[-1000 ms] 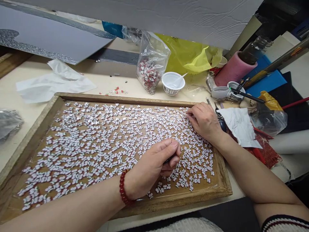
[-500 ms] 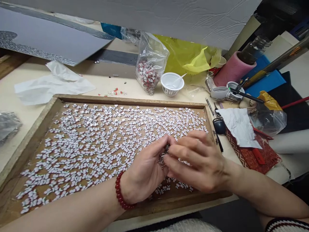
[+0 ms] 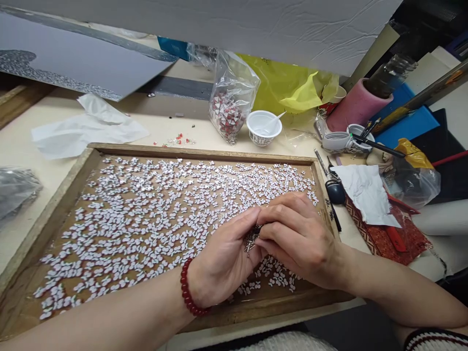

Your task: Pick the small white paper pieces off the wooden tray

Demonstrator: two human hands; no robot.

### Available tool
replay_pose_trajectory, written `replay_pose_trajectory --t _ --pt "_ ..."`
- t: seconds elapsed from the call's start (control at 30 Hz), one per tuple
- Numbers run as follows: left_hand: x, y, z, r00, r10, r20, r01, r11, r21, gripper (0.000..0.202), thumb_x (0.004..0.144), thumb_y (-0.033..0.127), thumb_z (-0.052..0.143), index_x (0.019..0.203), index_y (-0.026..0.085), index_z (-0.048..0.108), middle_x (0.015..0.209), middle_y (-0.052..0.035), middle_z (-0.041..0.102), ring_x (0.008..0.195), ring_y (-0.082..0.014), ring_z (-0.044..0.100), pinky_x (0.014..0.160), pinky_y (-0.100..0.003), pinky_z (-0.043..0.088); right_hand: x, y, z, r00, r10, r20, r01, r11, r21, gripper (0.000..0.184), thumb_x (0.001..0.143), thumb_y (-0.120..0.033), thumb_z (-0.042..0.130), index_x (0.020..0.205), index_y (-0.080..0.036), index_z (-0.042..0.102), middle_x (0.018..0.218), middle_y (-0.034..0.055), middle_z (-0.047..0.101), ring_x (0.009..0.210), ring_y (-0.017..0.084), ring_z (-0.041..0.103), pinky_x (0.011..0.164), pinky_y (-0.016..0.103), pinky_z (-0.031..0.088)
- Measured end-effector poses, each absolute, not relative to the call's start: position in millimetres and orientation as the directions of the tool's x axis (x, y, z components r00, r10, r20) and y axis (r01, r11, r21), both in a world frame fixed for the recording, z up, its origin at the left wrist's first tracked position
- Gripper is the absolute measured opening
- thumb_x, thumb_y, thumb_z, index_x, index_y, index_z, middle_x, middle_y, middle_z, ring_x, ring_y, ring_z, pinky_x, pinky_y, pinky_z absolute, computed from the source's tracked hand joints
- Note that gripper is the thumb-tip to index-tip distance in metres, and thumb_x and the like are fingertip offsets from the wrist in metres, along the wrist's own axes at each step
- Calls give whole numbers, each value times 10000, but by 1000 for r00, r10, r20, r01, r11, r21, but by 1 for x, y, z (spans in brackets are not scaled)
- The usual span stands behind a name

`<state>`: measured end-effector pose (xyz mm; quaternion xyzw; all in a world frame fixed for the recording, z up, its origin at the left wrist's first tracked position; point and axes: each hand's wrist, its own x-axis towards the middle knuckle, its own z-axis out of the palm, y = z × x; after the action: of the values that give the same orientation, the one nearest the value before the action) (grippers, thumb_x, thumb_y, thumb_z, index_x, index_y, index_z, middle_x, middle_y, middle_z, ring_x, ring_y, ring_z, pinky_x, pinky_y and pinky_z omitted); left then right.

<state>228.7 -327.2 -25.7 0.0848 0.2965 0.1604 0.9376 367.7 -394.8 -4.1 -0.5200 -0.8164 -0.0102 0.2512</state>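
Counter, pale; bears all items below. Clock directions taken from the tray's middle, twelve at its far edge.

Tray, wooden, rimmed, flat on the counter.

Tissue, white, crumpled; beyond the rim, between ten and eleven o'clock.

Right hand, bare; three o'clock, above the tray. Fingers bent in over the left palm; whether the tips pinch anything cannot be told.

Left hand, bare; four o'clock, above the tray. Cupped around metal pins, thumb uppermost.

Bag, clear, holding red-and-white pieces; beyond the rim, one o'clock.

Cup, white, with a spoon standing in it; just beside the bag, on its three o'clock side.

Bracelet, red beads; on the left wrist.

White pieces, many, small; spread over the tray floor.

Metal pins, a small heap, exact form unclear; in the left palm, under the right fingertips.

Step in hand, as judged: picking among the pins. Next move seemingly calls for a fine fingertip pinch, left palm held steady.
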Motion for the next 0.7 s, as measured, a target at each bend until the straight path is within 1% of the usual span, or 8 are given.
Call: replay_pose_trajectory --t 0.1,0.17,0.23,0.3,0.4,0.5,0.7 --pt "229 -326 -24 772 326 -545 -261 945 196 307 974 164 413 825 88 670 752 -14 549 543 -50 484 476 -150 444 367 -395 -5 -361 862 357 878 442 -181 96 887 -186 566 882 -128 643 1004 78 678 988 219 548 909 403 424" --pt "229 -326 -22 751 311 -582 -263 950 169 336 985 183 393 843 76 677 774 -27 565 561 -53 504 501 -154 466 366 -396 -6 -383 860 338 878 453 -155 100 888 -163 554 863 -128 645 1005 76 680 988 219 554 910 407 422" --pt "229 -327 -21 735 303 -607 -261 952 159 327 984 179 398 856 68 678 799 -38 576 599 -59 529 551 -161 494 366 -396 -6 -393 847 358 865 473 -169 118 881 -125 545 818 -129 645 964 68 685 969 210 564 896 396 428" --pt "230 -328 -21 741 305 -598 -259 952 163 312 979 176 411 854 72 677 781 -33 564 617 -65 532 584 -169 507 365 -397 -5 -372 842 391 854 475 -211 130 876 -113 547 793 -127 647 913 62 687 944 199 572 876 382 438" --pt "230 -329 -24 784 330 -526 -267 944 194 278 967 156 435 861 80 681 771 -26 551 654 -71 531 633 -175 515 365 -397 -4 -321 848 422 853 452 -260 119 867 -107 558 800 -121 655 870 57 688 910 192 581 848 380 449" --pt "229 -329 -28 817 348 -460 -262 935 240 222 949 152 481 901 87 687 845 -45 580 738 -84 546 688 -181 516 365 -396 -3 -294 848 441 852 442 -282 107 858 -92 559 817 -114 656 852 58 695 894 197 589 832 391 456" --pt "225 -330 -31 829 375 -415 -229 905 359 179 926 208 546 927 102 690 940 -66 591 861 -119 527 745 -210 510 369 -397 0 -233 859 456 829 421 -369 78 839 -77 580 832 -128 638 852 50 699 871 189 587 814 390 467"
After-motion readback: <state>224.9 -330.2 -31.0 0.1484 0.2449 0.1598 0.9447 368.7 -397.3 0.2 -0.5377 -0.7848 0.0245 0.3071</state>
